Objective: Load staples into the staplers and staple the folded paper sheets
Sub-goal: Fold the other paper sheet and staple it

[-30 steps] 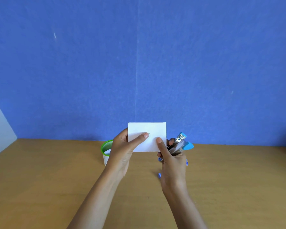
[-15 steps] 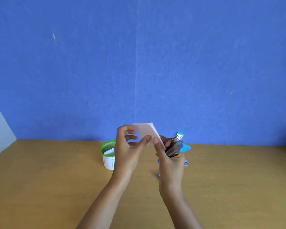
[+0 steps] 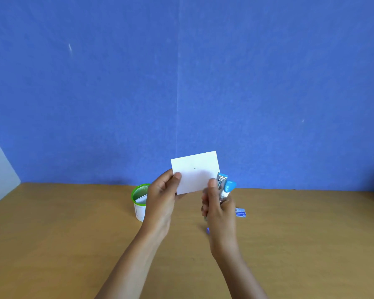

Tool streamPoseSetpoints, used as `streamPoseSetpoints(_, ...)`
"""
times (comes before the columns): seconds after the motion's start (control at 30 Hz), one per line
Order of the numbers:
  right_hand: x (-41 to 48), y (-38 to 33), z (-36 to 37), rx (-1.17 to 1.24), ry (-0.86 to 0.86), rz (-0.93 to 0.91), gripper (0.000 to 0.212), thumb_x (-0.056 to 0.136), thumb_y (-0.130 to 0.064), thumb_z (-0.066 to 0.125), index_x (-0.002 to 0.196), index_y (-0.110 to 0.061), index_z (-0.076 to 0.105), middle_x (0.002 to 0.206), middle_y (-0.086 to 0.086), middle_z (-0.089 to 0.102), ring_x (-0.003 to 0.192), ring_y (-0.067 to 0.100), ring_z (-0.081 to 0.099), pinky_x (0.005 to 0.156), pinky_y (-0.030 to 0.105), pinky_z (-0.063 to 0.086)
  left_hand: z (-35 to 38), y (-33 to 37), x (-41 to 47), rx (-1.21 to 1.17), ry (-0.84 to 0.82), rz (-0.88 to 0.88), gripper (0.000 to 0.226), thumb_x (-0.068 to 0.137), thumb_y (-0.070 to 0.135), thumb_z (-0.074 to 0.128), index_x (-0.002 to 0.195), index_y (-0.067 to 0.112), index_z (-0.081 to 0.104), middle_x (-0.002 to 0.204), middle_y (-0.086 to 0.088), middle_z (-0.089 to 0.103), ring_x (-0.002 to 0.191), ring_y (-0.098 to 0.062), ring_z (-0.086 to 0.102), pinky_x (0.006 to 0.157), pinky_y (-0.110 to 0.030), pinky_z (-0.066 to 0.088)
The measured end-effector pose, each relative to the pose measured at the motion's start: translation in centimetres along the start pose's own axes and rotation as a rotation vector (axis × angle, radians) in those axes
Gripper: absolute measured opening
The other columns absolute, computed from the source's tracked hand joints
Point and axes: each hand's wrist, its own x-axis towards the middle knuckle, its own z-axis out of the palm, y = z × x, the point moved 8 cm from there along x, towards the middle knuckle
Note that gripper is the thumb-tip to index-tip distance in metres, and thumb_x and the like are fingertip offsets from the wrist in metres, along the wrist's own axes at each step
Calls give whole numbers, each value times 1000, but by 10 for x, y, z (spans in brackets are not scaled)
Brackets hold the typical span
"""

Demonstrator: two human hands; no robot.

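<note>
Tabletop of wood lies nearest. Above it the left hand pinches a folded white paper by its left edge. The right hand grips a blue stapler upright, thumb at the paper's right edge. Farther back, the left hand half hides a green-rimmed cup, and a small box lies beside the right hand.

A: What is the folded paper like?
B: White, smooth and matt. The stapler is shiny metal with glossy blue plastic.
A: And the table?
B: Smooth wood, a bit dull. The wall looks matt and a little rough. The cup is plastic, with a shiny green rim.
</note>
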Motion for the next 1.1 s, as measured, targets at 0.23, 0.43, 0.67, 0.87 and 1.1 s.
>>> streamPoseSetpoints(0.23,25,69,-47,48,114,390,49,94,-57,32,99,-13,55,74,1,46,55,12,42,52,23,38,-11,2,5,-10,19,-29,23,97,10,46,90,16,67,95,-2,69,94,-14,64,70,-17,56)
streamPoseSetpoints(0.43,45,128,-95,-415,155,334,27,96,-28,49,81,-6,50,72,9,49,65,22,46,61,30,36,-16,0,7,-9,46,-31,24,96,10,47,85,18,67,89,0,68,88,-10,64,64,-14,54)
streamPoseSetpoints(0.67,38,156,-138,-971,238,222,20,89,-13,62,74,-6,51,75,10,51,61,23,45,56,32,34,-21,-4,10,-16,71,-51,21,95,11,49,89,20,68,90,6,71,82,0,67,63,-13,54)
streamPoseSetpoints(0.87,34,174,-146,-1205,153,258,28,91,-15,59,118,-6,59,100,13,66,101,32,54,61,30,35,-23,-8,11,-9,88,-61,18,95,10,49,96,15,66,96,-1,69,92,-10,64,65,-14,55)
streamPoseSetpoints(1.1,32,184,-150,-1270,151,249,27,93,-18,55,118,-11,58,98,8,69,109,27,52,60,29,39,-25,-9,12,-7,95,-71,19,95,11,49,94,18,67,99,-1,70,100,-15,64,68,-15,56)
